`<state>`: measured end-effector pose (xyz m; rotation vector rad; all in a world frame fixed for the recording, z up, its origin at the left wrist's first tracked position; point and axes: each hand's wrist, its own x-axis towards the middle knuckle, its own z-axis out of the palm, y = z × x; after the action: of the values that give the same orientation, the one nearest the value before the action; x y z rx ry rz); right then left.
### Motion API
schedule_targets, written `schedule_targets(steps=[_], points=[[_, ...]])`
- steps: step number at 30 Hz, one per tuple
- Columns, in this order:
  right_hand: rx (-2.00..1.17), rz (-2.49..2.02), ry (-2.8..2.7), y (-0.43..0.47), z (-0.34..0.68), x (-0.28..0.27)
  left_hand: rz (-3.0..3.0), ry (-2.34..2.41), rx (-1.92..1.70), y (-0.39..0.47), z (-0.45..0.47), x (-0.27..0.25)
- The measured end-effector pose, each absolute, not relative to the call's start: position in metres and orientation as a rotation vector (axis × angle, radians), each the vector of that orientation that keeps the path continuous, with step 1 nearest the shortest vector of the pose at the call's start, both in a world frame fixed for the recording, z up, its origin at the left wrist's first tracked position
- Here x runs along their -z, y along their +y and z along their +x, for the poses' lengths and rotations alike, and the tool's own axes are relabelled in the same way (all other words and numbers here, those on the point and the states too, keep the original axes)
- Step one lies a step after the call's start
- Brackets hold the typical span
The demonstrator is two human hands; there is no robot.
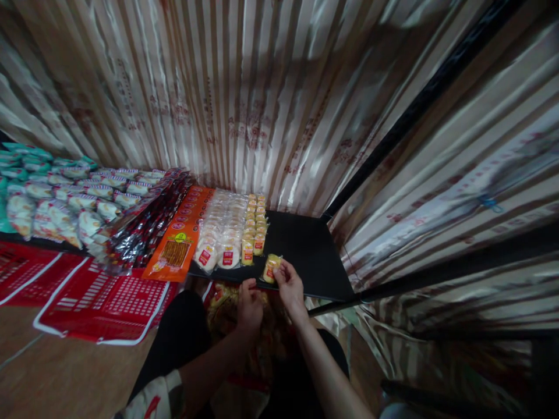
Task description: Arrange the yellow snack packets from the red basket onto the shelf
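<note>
My right hand (pixel 291 288) pinches a small yellow snack packet (pixel 271 268) with a red label, at the front edge of the black shelf (pixel 305 247). To its left, my left hand (pixel 250 307) is just below that edge with its fingers curled; anything inside them is hidden. Two rows of similar yellow packets (pixel 247 247) run back along the shelf. Beside them lie rows of round white packaged crackers (pixel 227 256) with red labels. Below my hands, between my knees, is a dim bag of yellowish packets (pixel 222 302).
Left of the crackers are an orange snack packet (pixel 177 244), dark red packets (pixel 142 224), white packets (pixel 82 201) and green packets (pixel 26 160). Red baskets (pixel 109 297) stand under the shelf. A striped plastic sheet (pixel 244 99) hangs behind, and a black post (pixel 393 128) slants at right.
</note>
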<state>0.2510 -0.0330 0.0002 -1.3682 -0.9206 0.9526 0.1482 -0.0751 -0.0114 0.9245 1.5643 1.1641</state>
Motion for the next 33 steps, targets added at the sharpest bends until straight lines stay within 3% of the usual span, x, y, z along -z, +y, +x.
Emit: schedule_targets(steps=[4,8,26,33], points=[[-0.887,-1.394,-0.974,-0.008,0.251,0.001,1.433,1.559,-1.305,-0.069,0.142,0.003],[-0.855,-1.434,-1.044,0.010,0.247,0.007,1.694,1.583,-1.219,-0.057,0.134,-0.002],[-0.727,-1.555,-1.229,0.018,0.226,0.011,1.911,1.645,-1.009,-0.038,0.125,0.010],[-0.478,-1.713,-1.348,0.012,0.220,0.013,1.966,1.676,-1.082,-0.028,0.122,0.019]])
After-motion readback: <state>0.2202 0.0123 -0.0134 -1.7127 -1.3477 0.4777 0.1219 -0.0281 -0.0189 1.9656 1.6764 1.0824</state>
